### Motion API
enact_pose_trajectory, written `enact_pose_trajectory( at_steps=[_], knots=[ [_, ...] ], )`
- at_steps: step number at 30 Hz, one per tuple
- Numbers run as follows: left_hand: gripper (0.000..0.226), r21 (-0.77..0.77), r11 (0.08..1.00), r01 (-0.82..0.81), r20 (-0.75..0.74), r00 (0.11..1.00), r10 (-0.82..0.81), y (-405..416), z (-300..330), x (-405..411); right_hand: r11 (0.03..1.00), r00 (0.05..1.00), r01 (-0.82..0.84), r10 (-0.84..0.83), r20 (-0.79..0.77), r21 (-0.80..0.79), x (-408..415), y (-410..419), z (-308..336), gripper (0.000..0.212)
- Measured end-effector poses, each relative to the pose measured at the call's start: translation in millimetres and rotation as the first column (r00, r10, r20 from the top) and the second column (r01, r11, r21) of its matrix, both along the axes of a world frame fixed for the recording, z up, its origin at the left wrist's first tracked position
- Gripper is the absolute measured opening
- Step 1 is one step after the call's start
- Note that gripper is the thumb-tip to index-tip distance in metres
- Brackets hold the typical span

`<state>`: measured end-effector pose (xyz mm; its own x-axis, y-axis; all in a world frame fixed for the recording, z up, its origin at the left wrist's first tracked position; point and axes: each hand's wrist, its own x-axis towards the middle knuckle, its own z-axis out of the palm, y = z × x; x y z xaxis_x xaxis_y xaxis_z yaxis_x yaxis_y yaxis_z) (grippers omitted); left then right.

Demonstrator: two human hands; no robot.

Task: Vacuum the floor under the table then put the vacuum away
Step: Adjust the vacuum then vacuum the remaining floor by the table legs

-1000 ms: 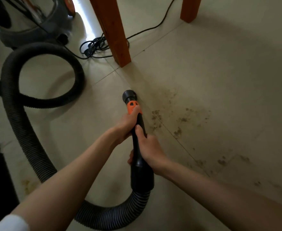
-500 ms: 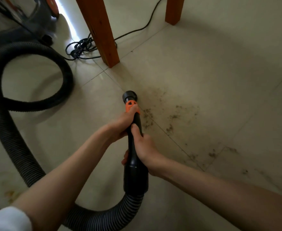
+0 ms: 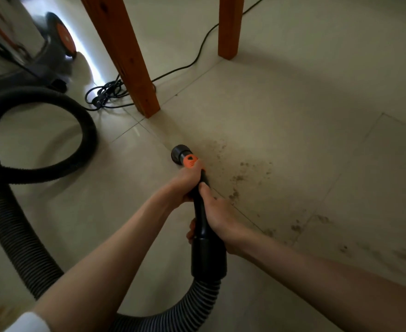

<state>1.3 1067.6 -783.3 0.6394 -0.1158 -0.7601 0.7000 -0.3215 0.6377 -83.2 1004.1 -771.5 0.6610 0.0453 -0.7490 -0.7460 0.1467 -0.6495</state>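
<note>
We see a black plastic vacuum wand [image 3: 200, 212] with a bright orange clip [image 3: 189, 161] near its tip, joined to a black ribbed corrugated hose [image 3: 12, 212]. The pale beige tiled floor [image 3: 293, 104] carries dark brown speckled dirt patches [image 3: 239, 178]. Two orange-brown wooden legs [image 3: 125, 51] stand beside a thin black power cord [image 3: 197, 61]. The vacuum's wheel [image 3: 60, 34] is black with an orange centre.
</note>
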Motion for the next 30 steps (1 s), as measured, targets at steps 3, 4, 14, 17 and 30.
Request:
enact_pose_trajectory(
  at_steps=[3, 4, 14, 17, 30],
  knots=[
    [0.032, -0.001, 1.000, -0.009, 0.019, 1.000, 0.009, 0.7, 0.4, -9.8, 1.000, 1.000, -0.009, 0.009, -0.003, -0.010, -7.6, 1.2, -0.7, 0.048],
    [0.032, 0.002, 1.000, 0.001, 0.031, 1.000, -0.001, 0.7, -0.5, -12.6, 1.000, 1.000, -0.016, 0.016, 0.000, -0.022, -9.5, 0.6, -2.2, 0.051],
    [0.038, 0.023, 0.999, 0.035, 0.080, 0.996, -0.037, -1.8, -1.4, -13.2, 0.998, 0.999, -0.037, 0.039, 0.038, -0.058, -10.7, -3.2, -8.0, 0.054],
    [0.038, 0.055, 0.996, 0.075, 0.047, 0.996, -0.077, -9.5, -2.6, -8.9, 0.999, 1.000, -0.007, 0.008, 0.026, -0.035, -8.3, -8.1, -7.5, 0.052],
    [0.037, -0.064, 0.992, 0.110, -0.020, 0.994, -0.111, -25.9, -7.2, 12.1, 0.995, 0.996, 0.062, -0.057, 0.068, -0.073, 6.6, -22.7, -17.9, 0.053]
  ],
)
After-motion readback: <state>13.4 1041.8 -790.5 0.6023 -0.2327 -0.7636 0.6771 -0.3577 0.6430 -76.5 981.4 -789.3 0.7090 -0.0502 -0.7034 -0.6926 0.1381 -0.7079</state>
